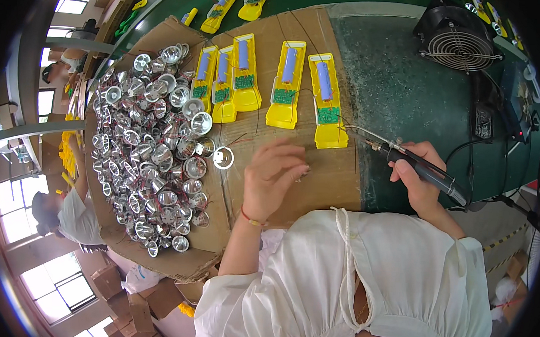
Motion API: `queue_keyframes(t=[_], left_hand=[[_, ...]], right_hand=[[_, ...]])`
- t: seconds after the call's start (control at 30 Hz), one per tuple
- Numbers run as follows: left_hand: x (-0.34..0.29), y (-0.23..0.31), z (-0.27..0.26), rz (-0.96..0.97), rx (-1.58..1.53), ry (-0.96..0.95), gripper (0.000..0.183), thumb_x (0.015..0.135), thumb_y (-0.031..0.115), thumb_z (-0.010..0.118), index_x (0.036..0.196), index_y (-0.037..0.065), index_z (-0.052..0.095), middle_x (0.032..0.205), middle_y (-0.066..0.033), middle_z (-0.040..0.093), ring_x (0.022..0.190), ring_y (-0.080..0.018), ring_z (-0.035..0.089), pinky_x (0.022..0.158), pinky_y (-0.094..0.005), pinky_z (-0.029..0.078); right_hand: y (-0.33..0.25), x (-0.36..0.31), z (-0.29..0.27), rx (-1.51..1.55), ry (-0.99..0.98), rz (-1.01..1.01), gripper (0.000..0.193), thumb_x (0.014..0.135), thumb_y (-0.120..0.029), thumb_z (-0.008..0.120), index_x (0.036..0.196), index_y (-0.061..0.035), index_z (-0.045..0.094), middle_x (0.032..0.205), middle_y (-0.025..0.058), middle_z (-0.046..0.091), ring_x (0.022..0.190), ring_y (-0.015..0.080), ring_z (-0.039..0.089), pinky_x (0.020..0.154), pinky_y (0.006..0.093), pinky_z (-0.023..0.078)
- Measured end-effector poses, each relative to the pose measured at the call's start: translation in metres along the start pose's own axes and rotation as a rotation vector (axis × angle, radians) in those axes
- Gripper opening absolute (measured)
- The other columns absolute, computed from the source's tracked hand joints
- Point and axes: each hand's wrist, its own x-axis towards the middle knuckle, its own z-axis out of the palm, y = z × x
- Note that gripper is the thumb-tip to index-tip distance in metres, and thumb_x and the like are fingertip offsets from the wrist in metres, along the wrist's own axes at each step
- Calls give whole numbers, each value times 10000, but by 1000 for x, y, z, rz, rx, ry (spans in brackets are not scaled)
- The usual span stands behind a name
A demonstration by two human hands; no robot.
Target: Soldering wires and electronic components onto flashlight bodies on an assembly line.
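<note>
My right hand point(421, 175) is closed around a black soldering iron point(429, 170) with a thin metal tube along it. The iron's tip points left, close to the lower end of a yellow plastic housing point(331, 137). In that housing are a blue cylindrical cell point(324, 82) and a green circuit board point(328, 115). My left hand point(269, 177) hovers over the cardboard, just left of and nearer than this housing. Its fingers are curled with thumb and forefinger together; anything between them is too small to make out. Another yellow housing point(282, 113) lies to the left.
Shiny reflector cups point(162, 155) with thin wires are heaped at the left on cardboard point(220, 208); one loose reflector point(223, 158) lies at its edge. More yellow housings point(244, 98) lie farther back. A black fan point(459, 44) stands far right, near cables. People sit at left.
</note>
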Motion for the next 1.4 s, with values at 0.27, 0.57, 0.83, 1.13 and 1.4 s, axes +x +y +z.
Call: queue_keyframes(t=[0.27,0.57,0.83,1.13,1.4], left_hand=[[32,11,40,-501,-227,241,103,753,97,686,750,6,639,757,-97,634,604,-148,595,545,-264,465],[39,13,44,-345,-91,246,118,779,62,658,735,-27,595,698,-47,571,543,-83,548,512,-209,428],[42,15,44,-428,-167,250,89,728,58,667,686,1,613,664,-88,585,569,-183,575,534,-278,456],[42,13,43,-425,-162,246,92,730,64,668,689,0,616,661,-88,586,570,-183,579,538,-277,455],[39,16,45,-374,-203,344,79,744,48,673,735,-10,619,696,-75,585,559,-162,559,525,-262,447]], right_hand=[[10,11,1,-127,-112,-255,167,793,-39,631,915,23,535,789,92,618,705,122,622,643,228,484],[11,23,21,15,15,-46,126,810,-42,599,872,24,512,754,116,597,596,134,591,545,237,468],[18,24,20,105,21,-16,117,809,-35,618,875,20,537,745,79,605,591,107,593,509,217,470],[12,18,13,150,103,-3,110,829,-47,585,882,15,513,700,98,587,576,130,576,591,256,485],[12,12,9,94,76,-13,119,826,-45,574,899,20,507,731,117,581,569,138,566,594,268,484]])
